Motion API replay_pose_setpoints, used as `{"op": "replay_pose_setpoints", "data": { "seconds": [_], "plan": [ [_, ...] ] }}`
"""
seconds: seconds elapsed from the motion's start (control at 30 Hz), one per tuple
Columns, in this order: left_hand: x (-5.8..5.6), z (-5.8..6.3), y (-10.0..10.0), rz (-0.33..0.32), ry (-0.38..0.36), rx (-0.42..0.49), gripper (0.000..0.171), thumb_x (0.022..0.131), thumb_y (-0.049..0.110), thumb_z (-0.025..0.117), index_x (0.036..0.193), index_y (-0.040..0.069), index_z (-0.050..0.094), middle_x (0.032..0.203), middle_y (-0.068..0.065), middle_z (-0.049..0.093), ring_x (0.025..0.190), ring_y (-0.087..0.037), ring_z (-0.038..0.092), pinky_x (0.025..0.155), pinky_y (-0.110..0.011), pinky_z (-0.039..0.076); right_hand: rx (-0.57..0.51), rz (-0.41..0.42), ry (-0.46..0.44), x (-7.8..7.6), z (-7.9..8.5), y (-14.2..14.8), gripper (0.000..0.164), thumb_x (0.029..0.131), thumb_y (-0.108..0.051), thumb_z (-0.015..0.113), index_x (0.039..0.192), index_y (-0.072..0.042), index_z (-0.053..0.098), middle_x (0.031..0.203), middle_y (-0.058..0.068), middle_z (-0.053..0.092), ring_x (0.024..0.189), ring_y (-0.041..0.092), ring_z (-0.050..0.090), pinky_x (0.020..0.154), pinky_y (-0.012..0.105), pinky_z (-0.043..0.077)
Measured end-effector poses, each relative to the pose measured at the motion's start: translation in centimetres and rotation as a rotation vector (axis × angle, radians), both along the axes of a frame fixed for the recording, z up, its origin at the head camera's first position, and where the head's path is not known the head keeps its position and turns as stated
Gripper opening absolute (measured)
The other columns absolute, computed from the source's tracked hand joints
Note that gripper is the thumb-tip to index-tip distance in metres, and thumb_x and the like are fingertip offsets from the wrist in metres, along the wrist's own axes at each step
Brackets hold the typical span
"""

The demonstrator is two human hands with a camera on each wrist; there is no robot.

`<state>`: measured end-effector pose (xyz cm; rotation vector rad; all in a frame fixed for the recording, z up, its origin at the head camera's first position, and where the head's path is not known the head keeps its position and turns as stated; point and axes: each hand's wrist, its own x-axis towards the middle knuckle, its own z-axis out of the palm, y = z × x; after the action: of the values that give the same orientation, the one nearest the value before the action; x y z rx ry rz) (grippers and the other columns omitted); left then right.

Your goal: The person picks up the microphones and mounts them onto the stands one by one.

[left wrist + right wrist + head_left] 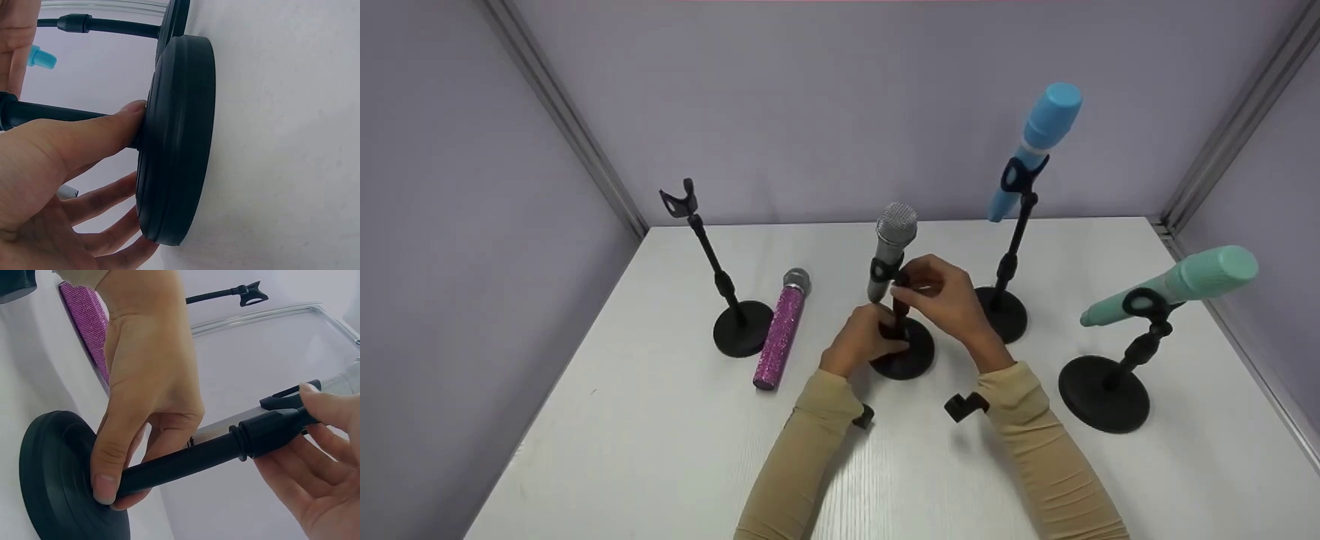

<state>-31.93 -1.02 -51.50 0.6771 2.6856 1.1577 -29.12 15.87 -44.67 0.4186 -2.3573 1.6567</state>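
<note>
A silver microphone (897, 226) sits tilted in the clip of a black desk stand, whose round base (915, 360) rests on the table. My left hand (861, 341) grips the foot of the pole (180, 467), thumb right at the base (177, 140) in the left wrist view. Higher up, my right hand (949, 296) holds the stand's thick collar (270, 433) just under the clip, between thumb and fingers. Left of the hands lies a pink glitter microphone (781, 334) beside a black stand (740, 330) with a bare clip.
At the back right, a blue microphone (1050, 116) leans in a stand (1003, 315). Nearer on the right, a mint green microphone (1177, 285) rests in another stand (1104, 396). The white table (660, 450) meets grey walls at the back and sides.
</note>
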Motion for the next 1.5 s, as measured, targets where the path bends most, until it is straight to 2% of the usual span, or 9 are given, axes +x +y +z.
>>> {"op": "replay_pose_setpoints", "data": {
  "seconds": [0.13, 0.37, 0.53, 0.73, 0.97, 1.2, 1.5],
  "plan": [
    [0.0, 0.1, -0.1, 0.001, 0.0, -0.002, 0.018, 0.083, 0.013, 0.087, 0.097, 0.005, 0.079, 0.093, -0.005, 0.079, 0.094, -0.017, 0.073, 0.094, -0.034, 0.058, -0.039, -0.001, 0.07, 0.1, 0.0, -0.2, 0.025, 0.087, -0.006, 0.081, 0.109, 0.0, 0.072, 0.104, 0.018, 0.076, 0.096, 0.025, 0.074, 0.084, 0.017, 0.057],
    [0.0, 0.2, -0.2, 0.012, 0.009, 0.002, 0.02, 0.083, 0.013, 0.087, 0.099, 0.004, 0.079, 0.101, -0.007, 0.078, 0.103, -0.019, 0.071, 0.1, -0.036, 0.055, -0.095, -0.011, 0.186, 0.2, 0.5, -0.5, 0.02, 0.087, -0.007, 0.082, 0.105, -0.003, 0.077, 0.097, 0.015, 0.078, 0.089, 0.01, 0.075, 0.083, 0.021, 0.06],
    [0.1, -0.1, 0.1, 0.01, 0.009, 0.002, 0.022, 0.082, 0.014, 0.088, 0.099, 0.003, 0.079, 0.103, -0.008, 0.077, 0.105, -0.021, 0.07, 0.101, -0.037, 0.055, -0.133, -0.029, 0.204, 0.4, 0.7, -0.5, 0.019, 0.087, -0.008, 0.082, 0.105, -0.006, 0.078, 0.096, 0.013, 0.077, 0.088, 0.009, 0.074, 0.081, 0.021, 0.06],
    [-0.1, -0.3, 0.6, -0.001, 0.009, -0.012, 0.02, 0.082, 0.015, 0.088, 0.097, 0.004, 0.08, 0.102, -0.007, 0.078, 0.105, -0.02, 0.07, 0.1, -0.036, 0.055, -0.16, -0.06, 0.234, 0.4, 1.0, -0.3, 0.017, 0.086, -0.005, 0.082, 0.102, -0.004, 0.078, 0.093, 0.015, 0.077, 0.084, 0.007, 0.073, 0.077, 0.02, 0.06],
    [-0.2, -0.4, 0.9, 0.002, -0.003, -0.034, 0.02, 0.082, 0.016, 0.088, 0.096, 0.005, 0.081, 0.1, -0.006, 0.078, 0.1, -0.018, 0.07, 0.097, -0.035, 0.056, -0.178, -0.064, 0.256, 0.3, 2.6, -0.1, 0.018, 0.085, -0.006, 0.083, 0.103, -0.003, 0.077, 0.094, 0.016, 0.077, 0.085, 0.007, 0.074, 0.077, 0.022, 0.061],
    [-0.1, -0.2, 1.0, 0.001, -0.022, -0.022, 0.021, 0.083, 0.016, 0.088, 0.098, 0.004, 0.081, 0.106, -0.006, 0.076, 0.105, -0.019, 0.069, 0.099, -0.033, 0.055, -0.147, -0.08, 0.286, 0.1, 4.2, 0.0, 0.02, 0.087, -0.01, 0.083, 0.104, -0.003, 0.077, 0.095, 0.015, 0.077, 0.086, 0.005, 0.073, 0.076, 0.021, 0.061],
    [0.0, -0.2, 1.0, 0.014, -0.044, -0.018, 0.021, 0.082, 0.015, 0.088, 0.1, 0.005, 0.081, 0.104, -0.006, 0.076, 0.102, -0.019, 0.069, 0.097, -0.035, 0.056, -0.115, -0.095, 0.311, 0.1, 5.6, -0.1, 0.019, 0.086, -0.01, 0.084, 0.102, -0.002, 0.078, 0.095, 0.014, 0.078, 0.085, 0.005, 0.073, 0.075, 0.021, 0.061]
  ]
}}
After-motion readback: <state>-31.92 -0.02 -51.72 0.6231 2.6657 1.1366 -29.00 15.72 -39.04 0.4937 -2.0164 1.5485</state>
